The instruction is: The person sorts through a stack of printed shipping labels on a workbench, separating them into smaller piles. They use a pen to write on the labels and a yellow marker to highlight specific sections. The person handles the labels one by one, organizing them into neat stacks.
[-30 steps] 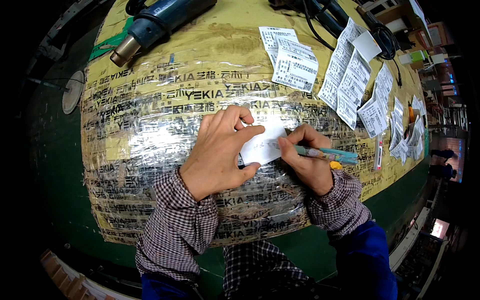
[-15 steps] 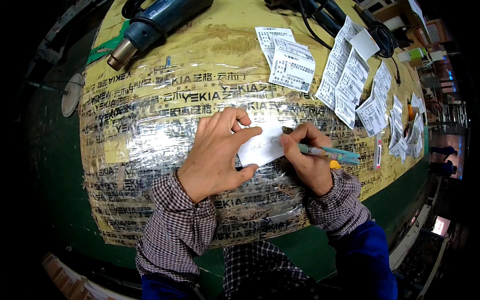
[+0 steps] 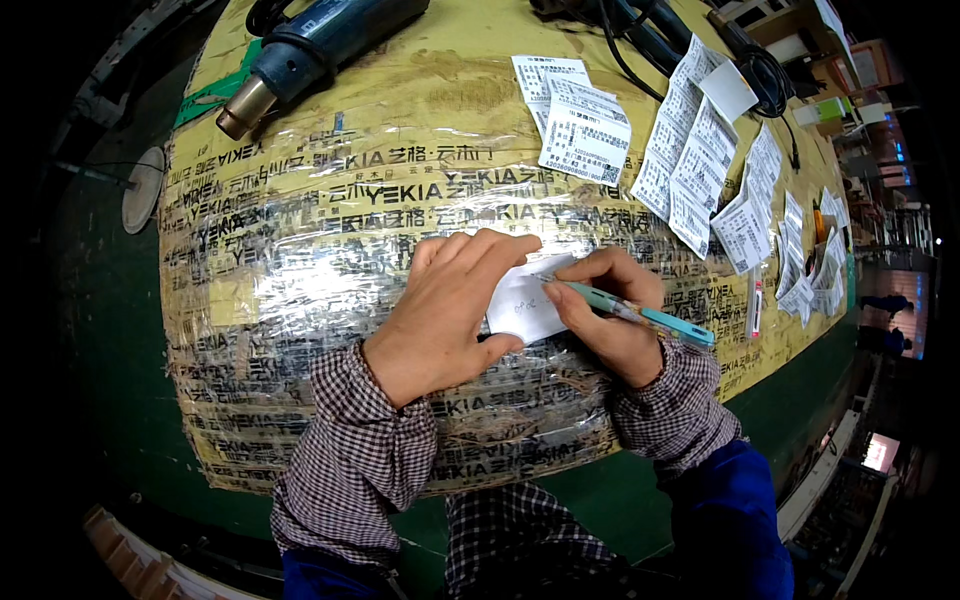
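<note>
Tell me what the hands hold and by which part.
The right hand holds a pale blue pen near its writing end. The left hand touches the left side of a white paper slip; pinching or pressing, I cannot tell.

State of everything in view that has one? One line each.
Left hand: thumb and fingers spread, steadying the slip
Right hand: closed around the pen
White slip: flat, partly covered by the left hand, handwriting on it
Pen: tilted, tip end toward the slip
Blue heat-gun-like tool: lying down, on or off can't be told
Printed sheets: loose, some overlapping
Yellow covering: stained, scuffed
</note>
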{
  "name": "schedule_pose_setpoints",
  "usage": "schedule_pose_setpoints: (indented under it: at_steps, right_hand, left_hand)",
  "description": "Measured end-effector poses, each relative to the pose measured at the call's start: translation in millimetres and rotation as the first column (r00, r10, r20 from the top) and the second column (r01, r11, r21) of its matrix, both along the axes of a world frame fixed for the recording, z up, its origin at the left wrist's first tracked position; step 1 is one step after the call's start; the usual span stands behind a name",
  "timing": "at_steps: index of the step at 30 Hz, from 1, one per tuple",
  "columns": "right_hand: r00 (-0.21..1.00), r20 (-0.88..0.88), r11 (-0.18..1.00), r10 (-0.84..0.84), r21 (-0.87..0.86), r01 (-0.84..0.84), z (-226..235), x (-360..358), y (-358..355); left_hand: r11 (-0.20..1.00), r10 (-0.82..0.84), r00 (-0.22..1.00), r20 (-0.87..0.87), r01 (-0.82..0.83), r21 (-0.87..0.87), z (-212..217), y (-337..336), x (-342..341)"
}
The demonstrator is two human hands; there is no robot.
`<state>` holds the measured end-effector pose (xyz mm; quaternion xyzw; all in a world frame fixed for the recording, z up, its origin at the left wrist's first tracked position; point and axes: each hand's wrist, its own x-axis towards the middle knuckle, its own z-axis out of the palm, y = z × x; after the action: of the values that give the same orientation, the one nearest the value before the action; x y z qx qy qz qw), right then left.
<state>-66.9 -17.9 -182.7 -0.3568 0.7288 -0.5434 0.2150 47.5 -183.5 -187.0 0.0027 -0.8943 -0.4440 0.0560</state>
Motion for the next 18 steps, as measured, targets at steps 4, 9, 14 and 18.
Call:
schedule_pose_setpoints:
  at_steps: [4, 9, 14, 18]
  right_hand:
    - [0.997, 0.075, 0.999, -0.021, 0.032, 0.019, -1.2, 0.1, -1.4]
    - [0.995, -0.097, 0.997, 0.016, 0.07, -0.01, -5.8, -2.4, -3.0]
    - [0.993, -0.112, 0.999, 0.017, 0.045, -0.012, -9.7, -3.1, -2.9]
    - [0.992, -0.127, 0.999, 0.018, 0.053, -0.011, -8.6, -2.7, -3.6]
  left_hand:
    - [0.998, 0.001, 0.999, 0.041, -0.004, 0.056, -0.1, -0.6, -1.3]
    - [1.0, -0.003, 1.0, 0.011, 0.003, 0.02, -1.6, -0.4, -1.7]
    - [0.999, -0.032, 0.999, -0.014, 0.032, -0.023, -1.5, 2.1, -3.4]
    - [0.998, -0.043, 0.999, 0.014, 0.044, -0.041, -1.2, 2.2, -3.4]
